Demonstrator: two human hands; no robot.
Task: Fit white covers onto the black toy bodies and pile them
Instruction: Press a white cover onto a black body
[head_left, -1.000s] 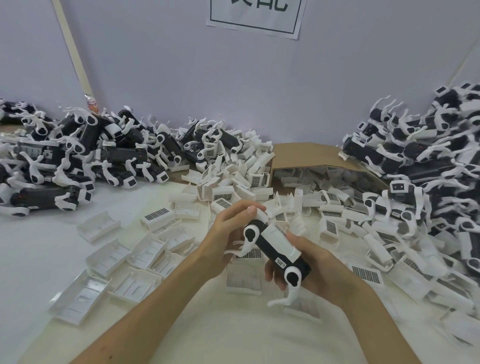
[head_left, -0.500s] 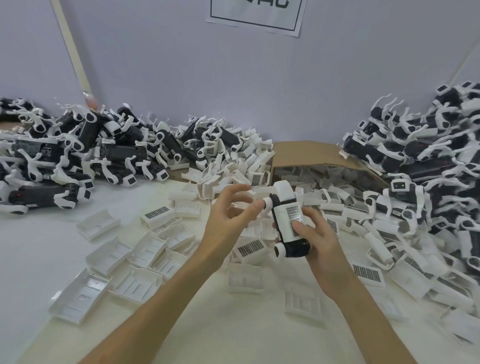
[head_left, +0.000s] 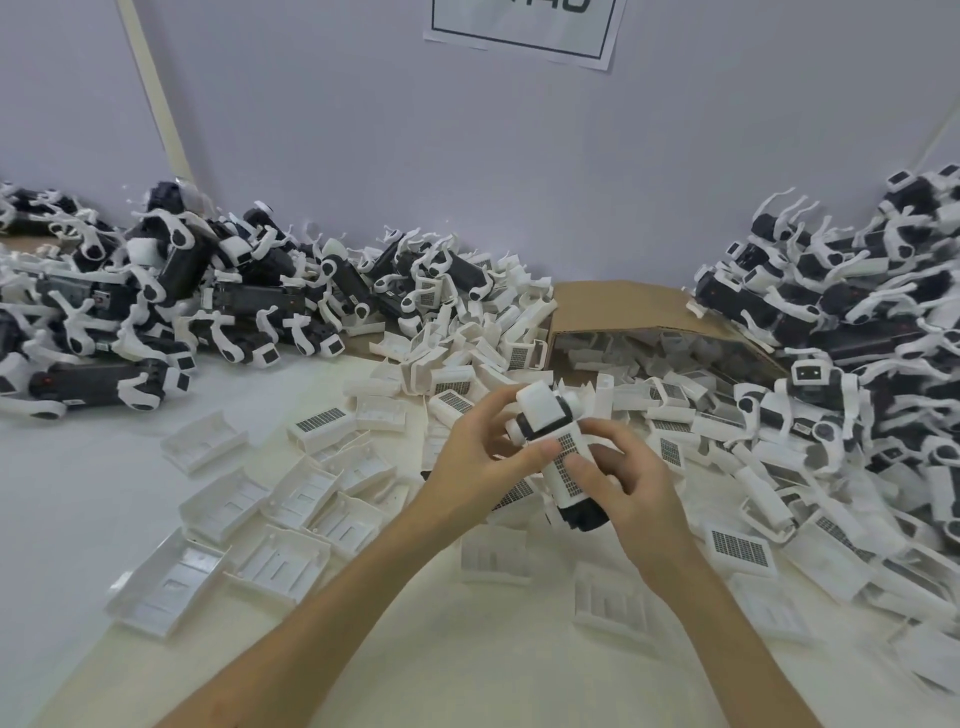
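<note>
1. Counter (head_left: 467, 670): matt cream surface, paler grey-white along its left side. Bare room lies in the near middle around the two forearms and in the left strip below the left pile. The far and right sides are crowded up to the wall.
2. Toy (head_left: 584, 517): held above the middle of the counter, tilted, with its head end away from the person. The black body shows at the near end and a white boxy head block sits at the far end.
3. White cover (head_left: 567, 488): smooth moulded plastic, oblong, with a dark grid panel. It lies along the toy's upper face. Whether it is fully seated cannot be told.
4. Left hand (head_left: 483, 457): fingers curled round the toy's head end, thumb pressing the cover's left edge.
5. Right hand (head_left: 628, 488): fingers wrapped round the body from the right, gripping it, one fingertip on the grid panel.
6. Loose covers (head_left: 301, 499): shallow white trays, ribbed inside, some lying grid face up. They are scattered left, behind and right of the hands, many of them touching.
7. Left pile (head_left: 156, 291): black bodies with curved white limbs, heaped against the wall.
8. Right pile (head_left: 857, 312): the same kind of toys, heaped higher and running to the right edge of view.
9. Cardboard box (head_left: 623, 306): brown and matt, set between the two piles, its open mouth facing the person and covers spilling out.
10. Wall (head_left: 467, 156): plain pale lilac-grey, with a paper sign (head_left: 524, 26) at the top edge.
</note>
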